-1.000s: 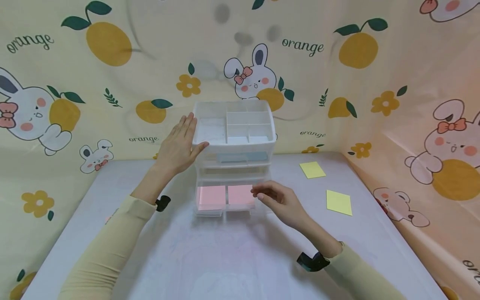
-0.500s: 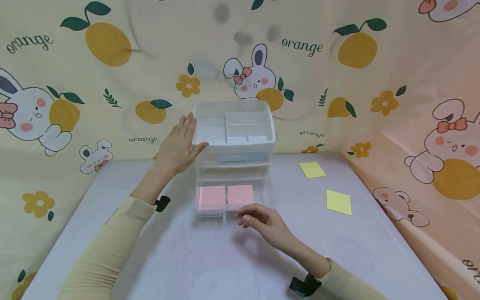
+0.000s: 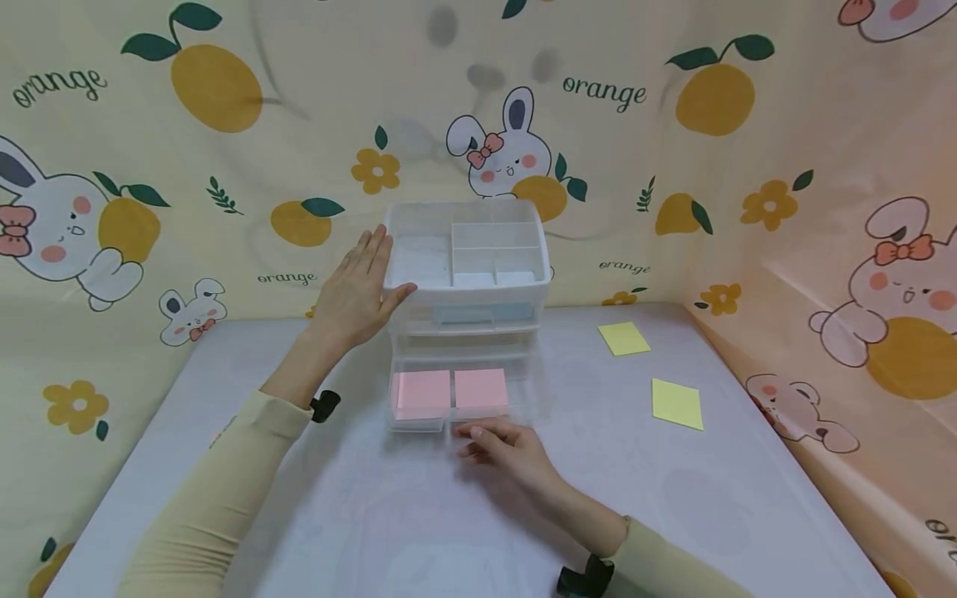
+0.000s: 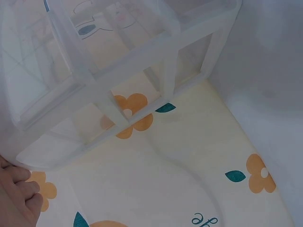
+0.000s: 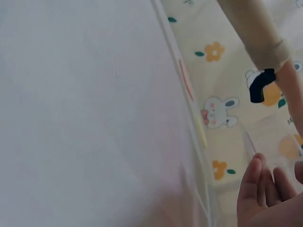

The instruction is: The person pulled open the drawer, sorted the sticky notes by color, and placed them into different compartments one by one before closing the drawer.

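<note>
A white plastic drawer organizer stands at the back of the table, with a divided tray on top. Against its upper left side rests my left hand, fingers straight and thumb over the front edge. Its clear bottom drawer is pulled out, and two pink sticky note pads lie side by side in it. My right hand is at the front of this drawer, its fingertips right at the front wall. In the right wrist view the right fingers are loosely extended beside the clear plastic.
Two yellow sticky notes lie apart on the white table, right of the organizer. Behind it hangs a patterned cloth with oranges and rabbits. Something light blue shows through the upper drawer.
My right hand has moved from the right side of the open drawer down and left to its front. My left hand has stayed against the organizer. The drawer and pads have not moved.
</note>
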`<state>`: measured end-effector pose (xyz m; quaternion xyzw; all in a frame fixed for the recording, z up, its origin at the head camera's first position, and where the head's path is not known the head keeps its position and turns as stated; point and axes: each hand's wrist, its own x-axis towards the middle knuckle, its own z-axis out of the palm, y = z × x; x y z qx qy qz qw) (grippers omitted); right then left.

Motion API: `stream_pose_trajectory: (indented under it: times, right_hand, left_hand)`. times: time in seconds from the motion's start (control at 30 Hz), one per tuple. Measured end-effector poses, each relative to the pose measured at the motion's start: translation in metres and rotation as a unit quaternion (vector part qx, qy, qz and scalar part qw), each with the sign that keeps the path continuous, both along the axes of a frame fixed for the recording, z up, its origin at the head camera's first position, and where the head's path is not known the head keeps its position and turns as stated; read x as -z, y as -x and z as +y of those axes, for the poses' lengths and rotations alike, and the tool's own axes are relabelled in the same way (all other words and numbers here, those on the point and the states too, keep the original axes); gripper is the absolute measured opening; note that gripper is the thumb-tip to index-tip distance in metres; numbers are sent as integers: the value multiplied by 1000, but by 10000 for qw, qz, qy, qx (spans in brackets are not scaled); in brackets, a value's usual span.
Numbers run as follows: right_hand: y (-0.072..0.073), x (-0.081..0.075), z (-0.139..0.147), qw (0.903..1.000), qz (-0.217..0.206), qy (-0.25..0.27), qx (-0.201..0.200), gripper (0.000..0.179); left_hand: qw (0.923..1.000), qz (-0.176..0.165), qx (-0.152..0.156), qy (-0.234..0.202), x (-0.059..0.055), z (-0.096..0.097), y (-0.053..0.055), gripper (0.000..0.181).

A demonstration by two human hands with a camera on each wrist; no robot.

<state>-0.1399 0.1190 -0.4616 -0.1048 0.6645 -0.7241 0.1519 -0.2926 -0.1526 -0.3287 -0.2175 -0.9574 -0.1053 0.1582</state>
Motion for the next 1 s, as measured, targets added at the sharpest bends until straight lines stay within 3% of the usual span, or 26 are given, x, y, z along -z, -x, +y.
stream_pose_trajectory:
  times: [0.17,0.43,0.67,1.0]
  right_hand:
    - [0,3,-7,9956,-658,634,197,45]
    - [-4,5,-18,9737,-1255,1824,540,38]
    - [-4,4,-21,9662,-1429,2010,753,31]
    - [-2,2,-23,9677,-1347,1979,789,33]
  left_hand:
    - [10000,-20,6,-16,-1,1,-1,92]
    - [10000,-3,30,-67,0,0,-1,91]
    - [9999,-18,55,-90,0,0,-2,91]
    - [9999,59,69,-84,0,-1,-1,91]
